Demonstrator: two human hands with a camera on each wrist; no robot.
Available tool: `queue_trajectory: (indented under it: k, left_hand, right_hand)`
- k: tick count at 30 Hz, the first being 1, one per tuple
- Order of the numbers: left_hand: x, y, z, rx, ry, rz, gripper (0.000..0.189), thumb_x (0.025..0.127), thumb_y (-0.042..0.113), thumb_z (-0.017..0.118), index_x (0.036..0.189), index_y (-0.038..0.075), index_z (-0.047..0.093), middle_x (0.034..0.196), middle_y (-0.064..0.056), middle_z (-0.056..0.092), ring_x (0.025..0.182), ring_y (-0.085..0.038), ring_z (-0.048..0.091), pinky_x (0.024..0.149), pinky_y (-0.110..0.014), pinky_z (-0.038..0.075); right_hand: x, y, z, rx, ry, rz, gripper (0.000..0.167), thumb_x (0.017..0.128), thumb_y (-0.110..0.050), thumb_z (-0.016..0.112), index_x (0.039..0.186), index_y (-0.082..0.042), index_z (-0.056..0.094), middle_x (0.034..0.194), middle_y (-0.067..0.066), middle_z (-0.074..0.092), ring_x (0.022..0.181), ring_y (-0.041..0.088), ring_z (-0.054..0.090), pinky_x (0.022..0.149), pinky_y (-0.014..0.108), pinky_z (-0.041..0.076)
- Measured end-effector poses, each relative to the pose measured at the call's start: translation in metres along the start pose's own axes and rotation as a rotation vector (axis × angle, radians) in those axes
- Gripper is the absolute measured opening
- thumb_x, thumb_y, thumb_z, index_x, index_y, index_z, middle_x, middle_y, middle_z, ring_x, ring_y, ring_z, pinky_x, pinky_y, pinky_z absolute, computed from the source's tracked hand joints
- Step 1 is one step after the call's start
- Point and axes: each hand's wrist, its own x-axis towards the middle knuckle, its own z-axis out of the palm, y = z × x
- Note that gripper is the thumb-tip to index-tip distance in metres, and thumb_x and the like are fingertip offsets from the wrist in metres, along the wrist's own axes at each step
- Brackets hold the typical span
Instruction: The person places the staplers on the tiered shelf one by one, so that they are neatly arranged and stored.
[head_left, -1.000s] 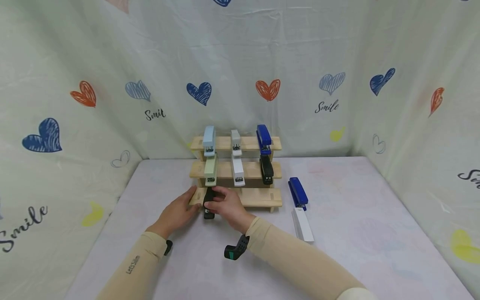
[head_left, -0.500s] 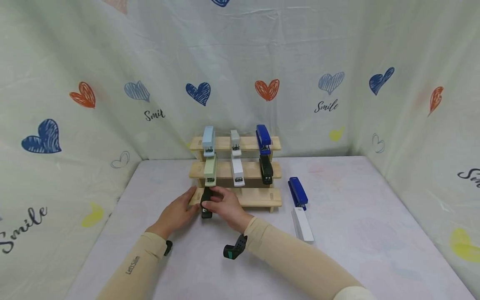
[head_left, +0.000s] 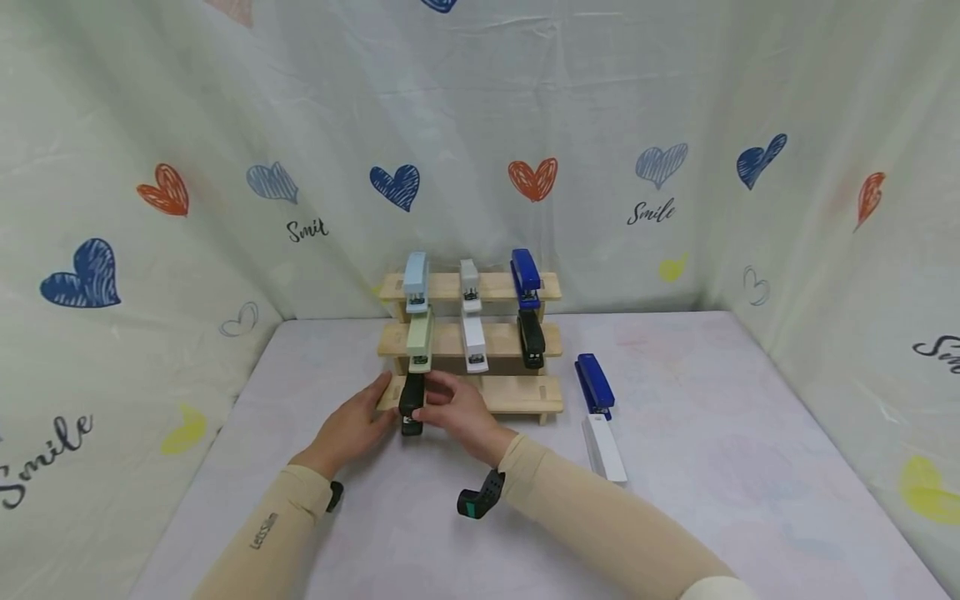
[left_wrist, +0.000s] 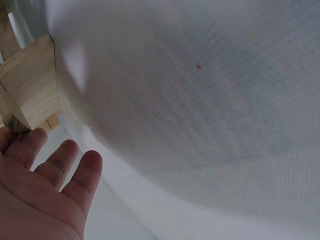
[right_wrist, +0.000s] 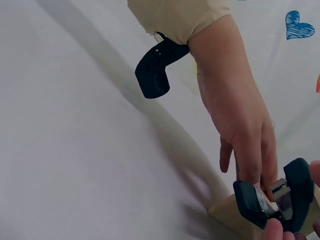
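A black stapler (head_left: 412,400) lies on the left part of the bottom shelf of a stepped wooden rack (head_left: 517,394), its front end over the shelf's edge. My right hand (head_left: 463,418) is at the stapler's right side, thumb and fingertips touching it. In the right wrist view, fingertips (right_wrist: 273,230) meet the black stapler (right_wrist: 300,190) along one side. My left hand (head_left: 358,427) rests against the left end of the bottom shelf. The left wrist view has its fingers (left_wrist: 82,172) fairly straight, some touching the wooden shelf end (left_wrist: 37,82).
Higher shelves carry light blue (head_left: 416,282), grey (head_left: 469,282), blue (head_left: 526,275), pale green (head_left: 420,340), white (head_left: 474,340) and black (head_left: 531,337) staplers. On the table to the right lie a blue stapler (head_left: 595,383) and a white stapler (head_left: 605,448). A patterned curtain hangs behind.
The black stapler on the bottom shelf has shifted slightly left. My right hand moved left with it, then drew back a little to the right, its thumb uncovering the stapler. My left hand stayed put.
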Motion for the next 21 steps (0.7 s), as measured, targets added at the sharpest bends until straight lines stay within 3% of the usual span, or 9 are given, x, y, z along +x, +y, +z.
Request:
queue_trajectory:
  k: [7,11,15,21]
  left_hand:
    - [-0.002,-0.001,0.000,-0.002,-0.001,-0.005,0.069,0.102,0.030,0.054,0.156,-0.002,0.026,0.155,-0.025,0.034,0.138,-0.044,0.037,0.110,-0.056,0.033]
    - [-0.002,-0.002,0.000,0.004,-0.006,-0.010,0.069,0.102,0.030,0.054,0.156,-0.001,0.025,0.155,-0.025,0.033,0.138,-0.045,0.037,0.110,-0.056,0.033]
    - [-0.001,-0.002,0.001,0.002,-0.011,-0.013,0.069,0.102,0.030,0.054,0.156,-0.001,0.025,0.155,-0.025,0.033,0.137,-0.046,0.038,0.110,-0.057,0.034]
    - [0.001,-0.003,0.003,-0.001,-0.018,-0.015,0.068,0.102,0.030,0.052,0.157,0.000,0.025,0.155,-0.025,0.033,0.137,-0.045,0.037,0.110,-0.057,0.034]
  right_hand:
    - [-0.035,-0.021,-0.030,-0.151,-0.161,0.038,0.069,0.088,-0.005,0.072,0.151,-0.007,0.043,0.149,0.019,0.044,0.133,0.036,0.047,0.094,0.038,0.053]
    - [-0.060,-0.034,-0.058,-0.229,-0.206,0.038,0.066,0.091,-0.008,0.072,0.151,-0.008,0.044,0.150,0.018,0.044,0.133,0.034,0.048,0.095,0.039,0.053]
    - [-0.084,-0.043,-0.094,-0.274,-0.163,0.038,0.066,0.092,-0.010,0.072,0.150,-0.005,0.042,0.151,0.020,0.042,0.133,0.036,0.048,0.095,0.039,0.052]
    - [-0.121,-0.052,-0.151,-0.331,-0.013,0.052,0.071,0.091,-0.016,0.075,0.151,-0.004,0.040,0.153,0.021,0.038,0.134,0.039,0.045,0.095,0.038,0.052]
